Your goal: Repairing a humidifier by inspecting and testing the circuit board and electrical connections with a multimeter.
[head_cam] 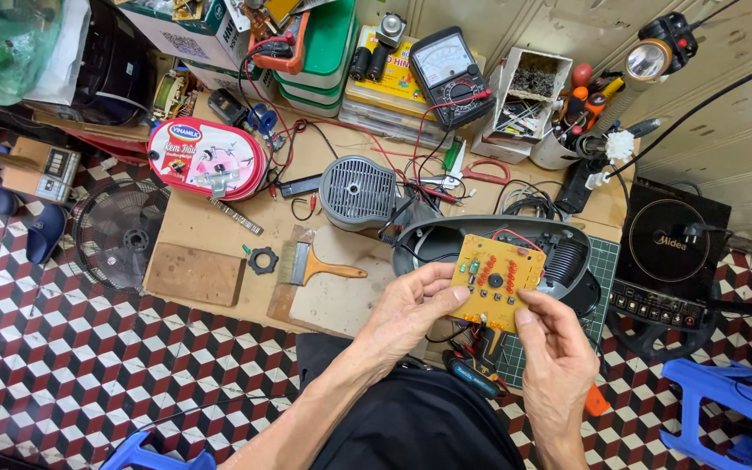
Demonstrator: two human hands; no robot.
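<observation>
A yellow circuit board (498,278) with small red and green parts and a black knob is held up between both hands. My left hand (411,309) pinches its left edge with thumb and fingers. My right hand (554,348) grips its lower right corner. Red and black wires run from the board's top into an open dark grey fan base (559,252) just behind it. A grey fan motor (357,191) lies to the left of the base.
A paintbrush (311,265), a wooden block (195,274), a black ring nut (263,260), a multimeter (450,74), a red tin (206,157), a fan grille (119,233) on the tiled floor, an induction cooker (668,252), a blue stool (728,405), and a screwdriver (472,372) by my lap.
</observation>
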